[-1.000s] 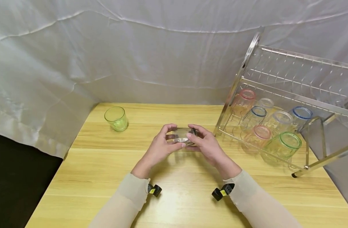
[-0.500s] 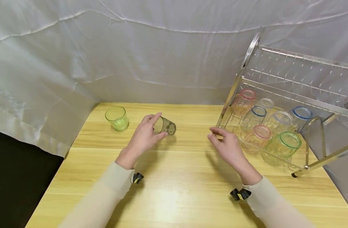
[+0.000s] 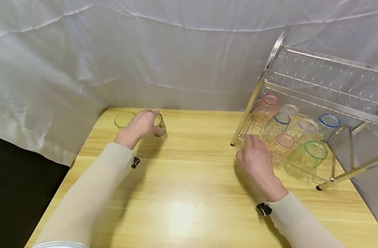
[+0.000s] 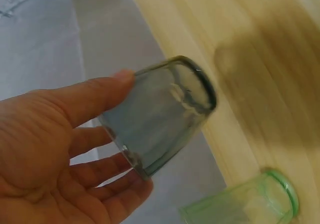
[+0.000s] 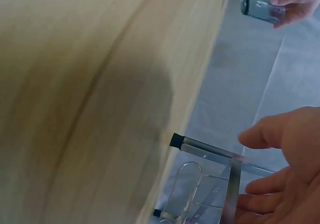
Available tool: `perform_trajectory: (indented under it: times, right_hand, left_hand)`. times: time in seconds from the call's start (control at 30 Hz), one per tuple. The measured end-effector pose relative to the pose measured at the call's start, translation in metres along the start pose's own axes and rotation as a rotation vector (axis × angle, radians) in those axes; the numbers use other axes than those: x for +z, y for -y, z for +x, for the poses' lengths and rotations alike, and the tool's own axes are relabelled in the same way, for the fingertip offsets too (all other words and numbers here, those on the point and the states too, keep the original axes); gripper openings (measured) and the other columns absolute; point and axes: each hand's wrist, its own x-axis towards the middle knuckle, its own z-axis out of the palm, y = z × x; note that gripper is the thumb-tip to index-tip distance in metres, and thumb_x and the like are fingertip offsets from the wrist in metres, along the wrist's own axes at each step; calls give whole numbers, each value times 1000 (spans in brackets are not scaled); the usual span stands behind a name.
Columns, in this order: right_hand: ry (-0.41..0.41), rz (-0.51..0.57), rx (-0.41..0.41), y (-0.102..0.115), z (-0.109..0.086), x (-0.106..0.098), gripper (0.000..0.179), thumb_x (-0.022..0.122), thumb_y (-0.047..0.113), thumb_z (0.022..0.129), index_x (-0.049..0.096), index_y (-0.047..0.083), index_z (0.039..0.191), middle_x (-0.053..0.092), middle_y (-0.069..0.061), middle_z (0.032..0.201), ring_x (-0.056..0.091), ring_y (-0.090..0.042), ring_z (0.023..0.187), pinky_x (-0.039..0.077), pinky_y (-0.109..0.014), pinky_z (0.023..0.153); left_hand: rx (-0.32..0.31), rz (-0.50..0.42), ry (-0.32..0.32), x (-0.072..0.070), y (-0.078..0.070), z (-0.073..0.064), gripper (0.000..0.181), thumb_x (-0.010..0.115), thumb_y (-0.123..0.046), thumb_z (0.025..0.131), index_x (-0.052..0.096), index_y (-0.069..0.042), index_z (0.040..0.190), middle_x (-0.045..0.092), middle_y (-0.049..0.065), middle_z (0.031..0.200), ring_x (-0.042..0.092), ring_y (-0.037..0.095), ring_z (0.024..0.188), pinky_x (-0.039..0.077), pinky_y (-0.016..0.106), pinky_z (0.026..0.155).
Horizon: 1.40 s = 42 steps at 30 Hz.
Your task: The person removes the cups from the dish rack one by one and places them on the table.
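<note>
My left hand (image 3: 140, 125) grips a grey-tinted drinking glass (image 3: 161, 128) near its mouth, at the back left of the table. In the left wrist view the thumb lies along one side of this glass (image 4: 165, 116) and the fingers along the other, its base pointing toward the wood. Partly hidden behind that hand is a green glass (image 3: 122, 120), which shows more fully in the left wrist view. My right hand (image 3: 257, 163) holds nothing; its fingers are loosely bent in front of the metal dish rack (image 3: 254, 98), overlapping its lower front bar.
Inside the rack's lower level several glasses stand upside down, among them a green one (image 3: 303, 158), a pink one (image 3: 283, 143) and a blue-edged one (image 3: 329, 122). A pale curtain (image 3: 182, 65) hangs behind the wooden table (image 3: 182, 186).
The grey glass, first held between both hands, has moved left in my left hand to beside the green glass. My right hand has let go and moved right toward the rack.
</note>
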Motion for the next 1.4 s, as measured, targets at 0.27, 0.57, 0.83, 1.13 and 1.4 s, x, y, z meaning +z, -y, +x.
perform_trajectory:
  times: [0.27,0.57,0.83,1.13,1.4]
  right_hand:
    - [52,-111,-36,-2,-4,7,66,60,10,91,43,-21,146,54,-41,142,51,-58,134,33,-71,121]
    - [6,-127,-54,-3,-5,11,62,58,9,90,47,-20,144,57,-39,139,55,-57,130,35,-71,120]
    - [24,-142,-43,-5,-6,12,61,58,10,92,47,-19,144,56,-39,141,54,-56,131,34,-70,121]
    - [-1,-135,-59,-4,-5,14,59,58,8,91,49,-19,142,58,-38,138,56,-56,130,36,-70,119]
    - [4,-134,-53,-5,-6,13,59,57,9,91,48,-19,143,58,-38,139,56,-55,130,35,-70,120]
  left_hand:
    - [-22,68,97,-1,10,17,88,82,-25,93,35,0,163,45,26,161,42,45,149,34,57,126]
    - [-47,52,107,7,14,19,88,81,-25,94,33,-3,164,39,27,164,40,47,150,34,59,126]
    - [-45,68,105,13,14,21,88,82,-25,94,34,-3,164,38,29,164,40,47,149,36,59,124]
    - [-35,84,90,17,14,22,93,83,-29,93,31,-6,166,37,31,162,41,49,148,36,60,124]
    - [-14,69,106,17,11,18,92,81,-23,94,27,-9,167,24,30,170,31,54,152,30,65,126]
